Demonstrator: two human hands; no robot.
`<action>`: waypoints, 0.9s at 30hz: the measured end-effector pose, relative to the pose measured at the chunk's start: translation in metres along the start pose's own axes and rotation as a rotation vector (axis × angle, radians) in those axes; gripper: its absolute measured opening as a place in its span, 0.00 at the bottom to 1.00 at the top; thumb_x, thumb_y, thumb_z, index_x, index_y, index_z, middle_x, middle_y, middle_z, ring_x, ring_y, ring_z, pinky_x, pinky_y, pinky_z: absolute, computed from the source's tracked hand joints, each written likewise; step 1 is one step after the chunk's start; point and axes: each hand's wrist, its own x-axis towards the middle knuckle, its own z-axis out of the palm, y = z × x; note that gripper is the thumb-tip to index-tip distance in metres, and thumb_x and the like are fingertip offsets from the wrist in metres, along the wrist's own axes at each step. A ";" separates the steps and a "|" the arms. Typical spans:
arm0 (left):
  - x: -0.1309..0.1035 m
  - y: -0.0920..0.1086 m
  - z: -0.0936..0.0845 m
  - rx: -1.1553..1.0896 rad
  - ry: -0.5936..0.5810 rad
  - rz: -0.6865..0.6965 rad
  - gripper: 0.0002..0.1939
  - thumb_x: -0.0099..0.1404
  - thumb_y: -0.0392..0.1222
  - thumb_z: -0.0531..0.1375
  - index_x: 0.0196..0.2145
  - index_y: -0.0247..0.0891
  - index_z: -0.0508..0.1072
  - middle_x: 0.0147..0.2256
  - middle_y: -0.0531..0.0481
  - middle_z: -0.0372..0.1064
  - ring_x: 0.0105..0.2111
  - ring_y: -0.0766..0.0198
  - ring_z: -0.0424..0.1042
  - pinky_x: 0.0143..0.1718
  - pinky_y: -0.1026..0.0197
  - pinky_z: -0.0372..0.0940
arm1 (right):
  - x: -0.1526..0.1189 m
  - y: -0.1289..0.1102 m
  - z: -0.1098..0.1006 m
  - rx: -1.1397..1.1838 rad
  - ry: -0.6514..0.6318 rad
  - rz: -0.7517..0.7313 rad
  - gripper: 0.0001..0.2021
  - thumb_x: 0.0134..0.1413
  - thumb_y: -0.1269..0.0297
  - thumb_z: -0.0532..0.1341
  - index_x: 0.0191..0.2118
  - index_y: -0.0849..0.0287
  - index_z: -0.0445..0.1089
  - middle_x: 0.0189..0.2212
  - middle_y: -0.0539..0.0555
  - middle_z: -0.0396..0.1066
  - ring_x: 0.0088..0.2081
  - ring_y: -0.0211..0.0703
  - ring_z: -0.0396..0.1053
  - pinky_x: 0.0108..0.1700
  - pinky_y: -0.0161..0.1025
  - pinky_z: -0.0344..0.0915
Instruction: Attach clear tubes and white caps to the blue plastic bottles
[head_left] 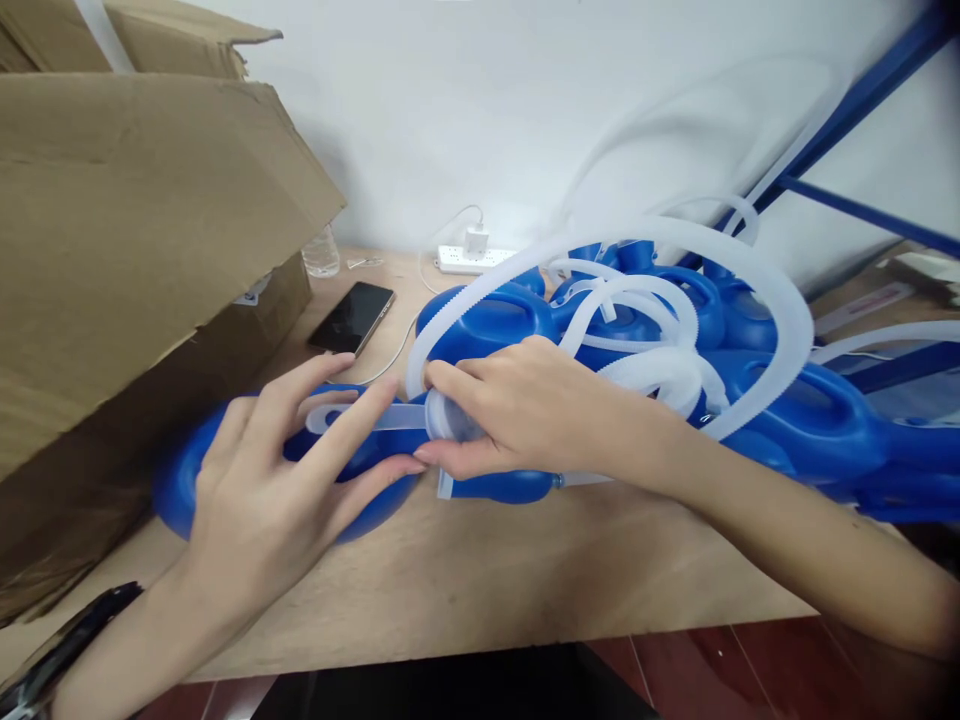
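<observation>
A blue plastic part (pixel 180 480) with a looped handle lies on the wooden table (pixel 487 570) in front of me. My left hand (pixel 285 470) rests on it with fingers spread, touching a translucent white strap (pixel 390 416) that crosses the part. My right hand (pixel 525 410) pinches a round translucent piece (pixel 442 425) at the strap's end, between thumb and fingers. A long ribbed white tube (pixel 787 300) arcs up from the spot where my right hand is.
A pile of several more blue parts (pixel 810 420) and tangled white tubes fills the right of the table. A large open cardboard box (pixel 127 260) stands at the left. A phone (pixel 352 317), a power strip (pixel 469 260) and a blue rack frame (pixel 862 100) lie behind.
</observation>
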 end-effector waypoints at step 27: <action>0.009 -0.001 0.003 0.064 -0.131 0.153 0.17 0.77 0.37 0.55 0.59 0.39 0.75 0.47 0.40 0.80 0.39 0.48 0.74 0.37 0.47 0.56 | -0.008 0.005 0.024 0.207 0.197 -0.080 0.35 0.76 0.36 0.54 0.72 0.56 0.66 0.50 0.54 0.79 0.39 0.38 0.72 0.32 0.36 0.56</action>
